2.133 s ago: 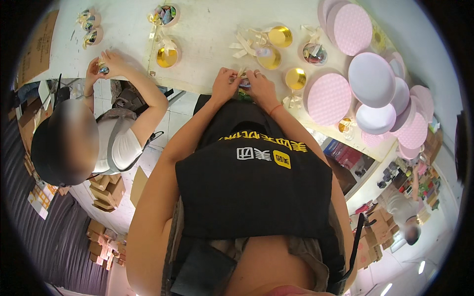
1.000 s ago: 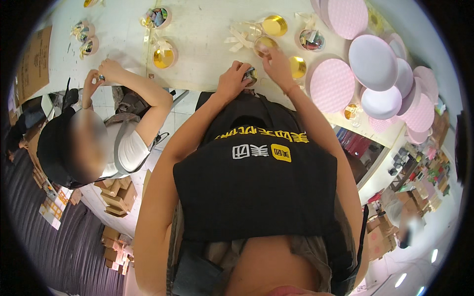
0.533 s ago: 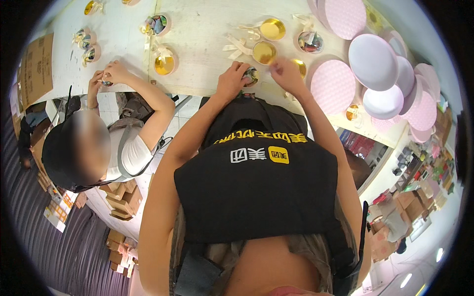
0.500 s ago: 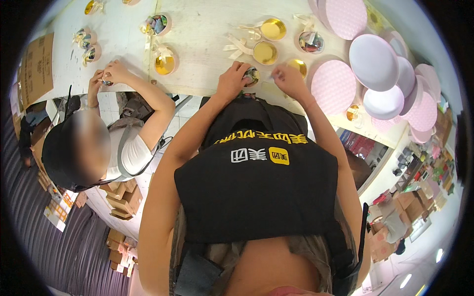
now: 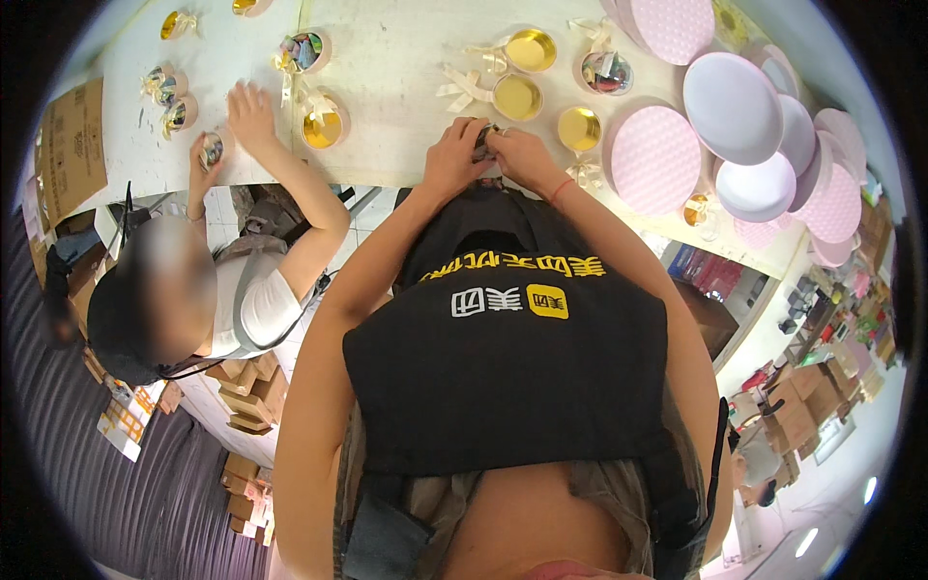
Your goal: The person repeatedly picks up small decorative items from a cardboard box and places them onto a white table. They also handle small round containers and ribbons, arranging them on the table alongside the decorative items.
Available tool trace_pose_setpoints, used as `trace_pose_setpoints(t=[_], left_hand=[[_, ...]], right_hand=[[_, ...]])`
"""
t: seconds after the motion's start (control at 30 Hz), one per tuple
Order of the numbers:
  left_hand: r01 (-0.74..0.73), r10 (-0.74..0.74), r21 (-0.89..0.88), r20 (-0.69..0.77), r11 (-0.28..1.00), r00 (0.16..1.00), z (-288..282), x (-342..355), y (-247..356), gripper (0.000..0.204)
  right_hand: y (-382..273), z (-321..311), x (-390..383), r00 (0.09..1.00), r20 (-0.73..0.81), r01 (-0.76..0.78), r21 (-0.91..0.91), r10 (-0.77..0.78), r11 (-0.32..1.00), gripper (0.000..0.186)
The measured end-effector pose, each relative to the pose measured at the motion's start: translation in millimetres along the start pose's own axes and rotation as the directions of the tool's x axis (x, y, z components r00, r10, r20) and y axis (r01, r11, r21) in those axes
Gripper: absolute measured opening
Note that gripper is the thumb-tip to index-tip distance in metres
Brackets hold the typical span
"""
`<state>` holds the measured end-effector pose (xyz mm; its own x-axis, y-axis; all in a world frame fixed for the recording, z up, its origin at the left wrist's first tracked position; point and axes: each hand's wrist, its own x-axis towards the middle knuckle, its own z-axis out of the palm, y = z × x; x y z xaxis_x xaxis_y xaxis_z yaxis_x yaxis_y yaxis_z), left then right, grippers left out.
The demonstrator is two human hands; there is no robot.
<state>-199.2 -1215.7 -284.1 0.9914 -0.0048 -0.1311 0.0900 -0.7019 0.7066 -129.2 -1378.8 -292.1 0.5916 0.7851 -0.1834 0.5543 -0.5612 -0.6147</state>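
Observation:
At the table's near edge, my left hand [image 5: 458,155] is wrapped round a small round box [image 5: 486,139] with dark, many-coloured contents. The fingers of my right hand [image 5: 527,158] are pinched together over the same box's top; what they hold is hidden. My fingers cover most of the box. Just beyond stand two gold-lined round boxes, one [image 5: 517,97] nearer and one [image 5: 531,50] farther, with cream ribbon bows [image 5: 468,89] on their left. Another gold-lined box [image 5: 579,128] sits right of my right hand. A filled box [image 5: 607,72] stands farther back.
Pink quilted lids [image 5: 655,164] and white-faced round lids [image 5: 732,108] pile up at the right. At the left, a co-worker's hand [image 5: 251,118] is spread over the table [image 5: 387,58], the other holding a filled box [image 5: 211,152]. More ribboned boxes [image 5: 323,120] stand between us.
My right hand has moved left from beside the gold-lined box to meet my left hand at the filled box. The co-worker's hands have come apart, one reaching forward over the table.

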Motion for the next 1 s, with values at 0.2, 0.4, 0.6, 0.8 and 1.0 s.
trace_pose_setpoints(t=[0.2, 0.4, 0.6, 0.8, 1.0], left_hand=[[0.039, -0.037, 0.043, -0.049, 0.998, 0.998, 14.0, 9.3, -5.7, 0.051], [-0.024, 0.023, 0.043, 0.008, 0.999, 1.000, 8.5, 21.9, -12.8, 0.046], [-0.036, 0.036, 0.079, 0.001, 0.996, 0.999, 7.1, 25.4, -18.4, 0.050], [-0.030, 0.027, 0.071, 0.043, 0.997, 0.999, 1.4, 24.0, -16.6, 0.056], [-0.062, 0.063, 0.046, -0.016, 0.997, 0.998, 2.6, 21.5, -14.5, 0.054]], right_hand=[[-12.4, -2.5, -22.5, 0.968, -0.250, 0.063, 0.104, -0.035, 0.993, 0.021], [21.5, 55.0, -41.6, 0.987, 0.159, 0.023, 0.040, -0.029, 0.999, 0.035], [18.9, 39.5, -53.5, 0.999, -0.046, -0.024, 0.060, 0.027, 0.998, 0.034], [-12.3, -7.4, -34.8, 0.969, -0.095, -0.193, 0.285, 0.229, 0.939, 0.029], [-7.1, 0.8, -15.4, 0.975, -0.214, -0.059, -0.006, 0.057, 0.998, 0.016]])
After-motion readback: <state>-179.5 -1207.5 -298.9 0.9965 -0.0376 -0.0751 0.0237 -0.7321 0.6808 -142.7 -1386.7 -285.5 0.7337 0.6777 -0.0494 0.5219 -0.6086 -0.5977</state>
